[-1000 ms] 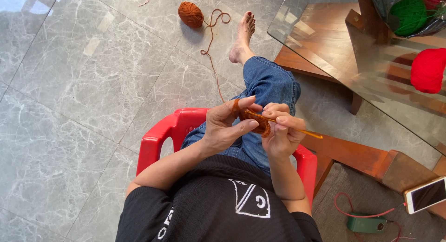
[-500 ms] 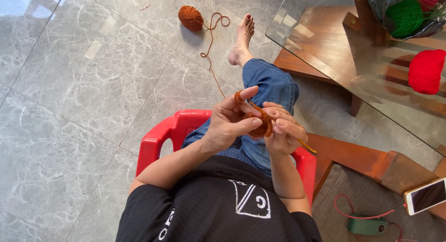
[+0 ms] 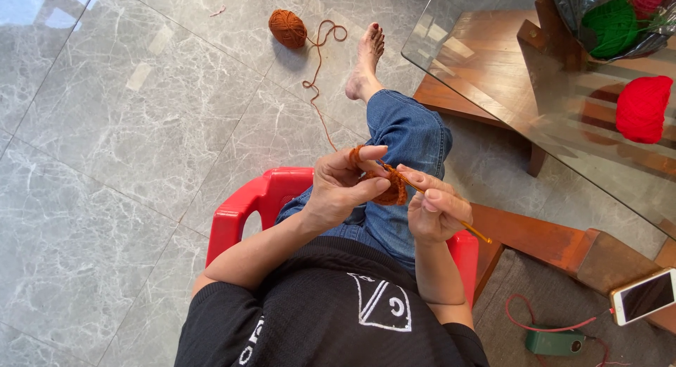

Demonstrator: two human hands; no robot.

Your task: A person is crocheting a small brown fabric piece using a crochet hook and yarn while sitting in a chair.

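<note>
Red yarn (image 3: 642, 108) on glass table (image 3: 493, 50) (green yarn (image 3: 609, 23) bagged); phone (image 3: 642, 296).

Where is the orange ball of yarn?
The orange ball of yarn lies on the grey floor near the top of the head view, just left of the person's bare foot.

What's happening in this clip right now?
A person seated on a red plastic chair is crocheting. The left hand pinches a small orange crochet piece, with the yarn strand looped over its index finger. The right hand holds a crochet hook, its tip at the piece. The strand trails across the tiled floor to an orange yarn ball near the person's bare foot.
</note>
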